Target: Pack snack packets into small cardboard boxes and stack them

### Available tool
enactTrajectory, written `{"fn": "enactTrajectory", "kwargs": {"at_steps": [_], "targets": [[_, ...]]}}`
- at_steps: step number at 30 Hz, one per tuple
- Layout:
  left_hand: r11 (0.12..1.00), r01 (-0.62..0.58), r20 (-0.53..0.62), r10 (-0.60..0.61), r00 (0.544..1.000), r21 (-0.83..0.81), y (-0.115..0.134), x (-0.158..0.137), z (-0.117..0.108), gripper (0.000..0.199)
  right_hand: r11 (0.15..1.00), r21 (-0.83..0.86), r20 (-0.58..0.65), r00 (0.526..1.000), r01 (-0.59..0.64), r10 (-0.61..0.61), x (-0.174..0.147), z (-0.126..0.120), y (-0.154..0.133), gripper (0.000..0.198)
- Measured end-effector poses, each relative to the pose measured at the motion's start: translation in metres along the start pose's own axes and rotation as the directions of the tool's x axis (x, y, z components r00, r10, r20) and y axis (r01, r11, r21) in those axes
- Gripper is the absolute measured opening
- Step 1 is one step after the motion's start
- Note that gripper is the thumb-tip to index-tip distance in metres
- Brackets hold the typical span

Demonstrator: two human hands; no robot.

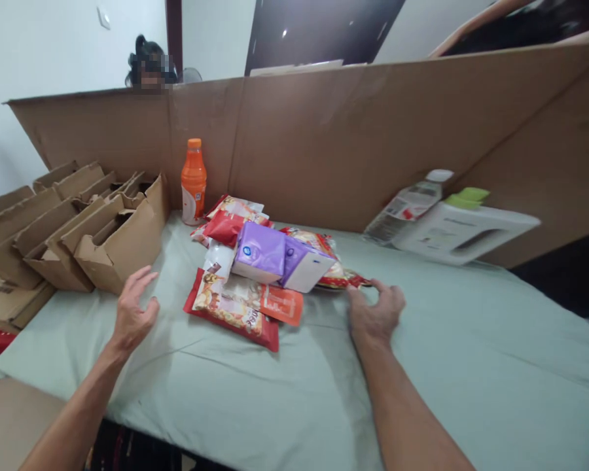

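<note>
Cloth (471, 340) covers our bench (275, 399). Our left grip (134, 315) is spread. Our right grip (379, 315) touches a red packet (334, 281), maybe steadying it; we can't tell if it pinches.

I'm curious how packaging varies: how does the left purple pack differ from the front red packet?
The left purple pack is purple and white; the front red packet, red and patterned. The purple pack is boxy; the red packet is flatter and longer. Both carry printing.

The 2 packs (260, 252) are purple and white, the front packet (228, 313) red-edged, the cloth (446, 366) pale green.
</note>
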State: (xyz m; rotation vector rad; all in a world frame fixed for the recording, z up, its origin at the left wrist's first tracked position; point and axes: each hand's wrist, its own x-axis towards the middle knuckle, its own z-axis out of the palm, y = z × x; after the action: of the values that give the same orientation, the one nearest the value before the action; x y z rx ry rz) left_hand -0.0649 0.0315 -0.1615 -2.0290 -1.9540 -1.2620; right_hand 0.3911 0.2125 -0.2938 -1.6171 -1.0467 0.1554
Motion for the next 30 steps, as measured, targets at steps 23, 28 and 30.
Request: {"fn": "enactTrajectory", "kwargs": {"at_steps": [23, 28, 30], "targets": [[0.998, -0.006, 0.021, 0.004, 1.0, 0.06, -0.011, 0.01, -0.134, 0.026, 0.998, -0.048, -0.007, 0.999, 0.032, -0.033, 0.001, 0.01, 0.006, 0.049], [0.99, -0.143, 0.081, 0.143, 0.986, -0.005, -0.005, -0.043, -0.17, 0.017, 0.997, -0.018, -0.027, 0.997, 0.076, -0.076, 0.004, -0.006, -0.004, 0.061], [0.989, -0.145, 0.073, 0.144, 0.987, 0.019, -0.009, -0.059, -0.175, 0.021, 0.99, -0.003, 0.008, 0.99, 0.139, -0.139, 0.009, -0.02, -0.018, 0.067]]}}
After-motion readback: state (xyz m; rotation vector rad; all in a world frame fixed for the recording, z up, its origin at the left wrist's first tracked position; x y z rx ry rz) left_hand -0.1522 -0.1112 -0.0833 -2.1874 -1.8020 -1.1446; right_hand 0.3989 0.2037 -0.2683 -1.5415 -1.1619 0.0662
